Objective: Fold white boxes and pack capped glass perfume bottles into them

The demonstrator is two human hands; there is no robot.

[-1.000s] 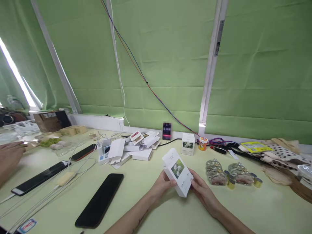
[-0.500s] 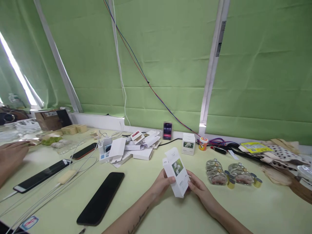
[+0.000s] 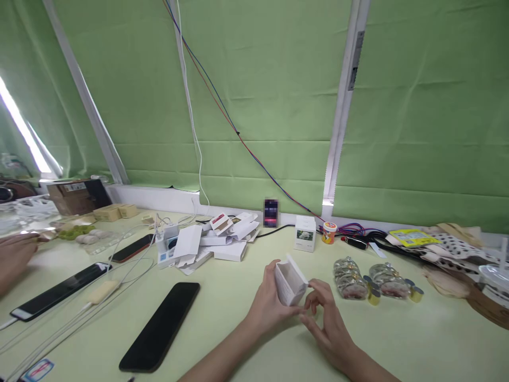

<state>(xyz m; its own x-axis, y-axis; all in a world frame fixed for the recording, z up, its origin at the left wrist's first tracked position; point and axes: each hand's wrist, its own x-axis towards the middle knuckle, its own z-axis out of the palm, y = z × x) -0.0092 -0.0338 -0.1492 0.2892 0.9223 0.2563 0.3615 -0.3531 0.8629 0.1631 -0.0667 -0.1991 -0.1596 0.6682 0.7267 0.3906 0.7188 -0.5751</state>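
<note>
Our left hand [image 3: 267,297] grips a small white carton [image 3: 291,281] around its side, tilting the open mouth up toward us above the bench [image 3: 222,297], while our right hand [image 3: 328,323] reaches its right edge, fingers bent and thumb apart from forefinger (whether they pinch the card, we cannot tell). We appear to be opening out or shaping the carton. Work on that edge calls for a steady left grip and light right fingertips, lest the walls crease. Beyond stand a flower-printed box [image 3: 305,233] and an orange tub [image 3: 329,232]; a heap of white boxes [image 3: 230,249] lies to the left, and clear packets [image 3: 350,281] sit to the right.
</note>
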